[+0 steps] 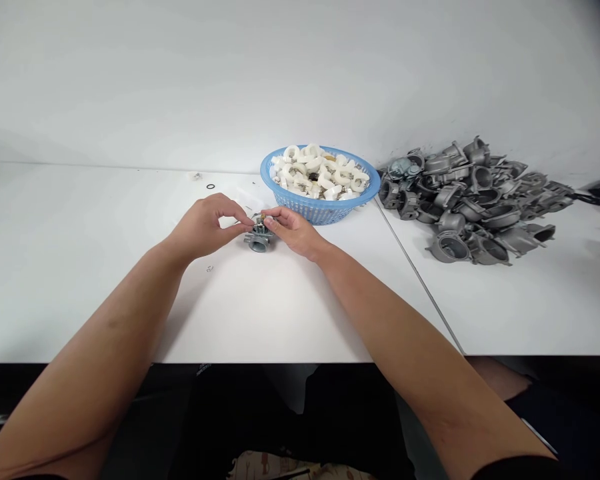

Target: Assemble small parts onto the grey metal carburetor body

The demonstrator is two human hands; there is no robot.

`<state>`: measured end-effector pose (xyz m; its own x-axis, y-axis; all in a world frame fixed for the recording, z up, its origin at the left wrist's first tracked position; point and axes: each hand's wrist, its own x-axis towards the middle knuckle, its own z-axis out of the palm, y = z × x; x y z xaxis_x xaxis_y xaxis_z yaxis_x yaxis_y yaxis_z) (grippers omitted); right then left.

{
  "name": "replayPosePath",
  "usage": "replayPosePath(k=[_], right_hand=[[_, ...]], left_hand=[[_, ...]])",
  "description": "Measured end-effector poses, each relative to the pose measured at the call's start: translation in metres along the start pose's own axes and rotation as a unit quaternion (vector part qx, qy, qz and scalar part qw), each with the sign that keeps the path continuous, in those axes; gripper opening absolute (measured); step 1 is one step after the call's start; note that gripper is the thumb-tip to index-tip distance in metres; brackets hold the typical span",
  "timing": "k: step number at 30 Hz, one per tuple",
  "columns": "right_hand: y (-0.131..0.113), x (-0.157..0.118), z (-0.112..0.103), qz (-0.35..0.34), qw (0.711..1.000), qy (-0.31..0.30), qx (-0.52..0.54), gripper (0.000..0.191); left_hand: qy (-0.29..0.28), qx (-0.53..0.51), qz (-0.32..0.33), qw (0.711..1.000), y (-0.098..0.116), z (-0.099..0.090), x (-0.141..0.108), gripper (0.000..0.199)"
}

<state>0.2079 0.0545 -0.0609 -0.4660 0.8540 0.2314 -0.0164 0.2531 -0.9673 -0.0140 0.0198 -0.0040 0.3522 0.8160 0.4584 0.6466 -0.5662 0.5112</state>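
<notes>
Both hands meet at the middle of the table, the left hand (203, 227) and right hand (293, 230) clamped from either side on a small metal carburetor (258, 239) over the white table (80, 213). Just beyond sits a blue basket (316, 211) of white plastic rings (313, 170). A small black ring (211, 186) lies far left of it, and a heap of metal carburetor bodies (473, 200) stands to the right.

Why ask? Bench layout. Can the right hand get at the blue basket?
Probably yes: the right hand sits just before the blue basket, nothing between them, though its fingers must first release the carburetor.
</notes>
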Motion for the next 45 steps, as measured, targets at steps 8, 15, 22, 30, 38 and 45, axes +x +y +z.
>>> replayPosePath(k=[8,15,22,30,38,45], right_hand=[[-0.005,-0.003,-0.004,0.032,0.999,0.008,0.024,0.045],[-0.006,-0.003,-0.003,0.048,0.998,0.019,0.035,0.046],[-0.002,-0.001,-0.004,0.042,0.999,0.018,0.029,0.047],[-0.008,-0.004,-0.001,0.044,0.997,0.018,0.06,0.043],[-0.011,-0.003,-0.008,0.052,0.996,-0.018,0.076,0.042],[-0.008,-0.002,-0.013,0.059,0.995,-0.022,0.072,0.036]], left_hand=[[0.0,-0.007,-0.016,1.0,0.004,-0.002,0.0,0.018],[-0.004,-0.012,-0.022,1.0,0.006,-0.003,0.0,0.02],[-0.027,-0.029,-0.03,0.999,0.009,-0.005,0.0,0.02],[-0.015,-0.016,-0.039,0.999,0.01,-0.004,-0.001,0.016],[-0.023,-0.036,-0.026,0.999,0.008,-0.002,-0.001,0.023],[-0.008,-0.031,-0.032,0.999,0.006,-0.001,-0.001,0.021]])
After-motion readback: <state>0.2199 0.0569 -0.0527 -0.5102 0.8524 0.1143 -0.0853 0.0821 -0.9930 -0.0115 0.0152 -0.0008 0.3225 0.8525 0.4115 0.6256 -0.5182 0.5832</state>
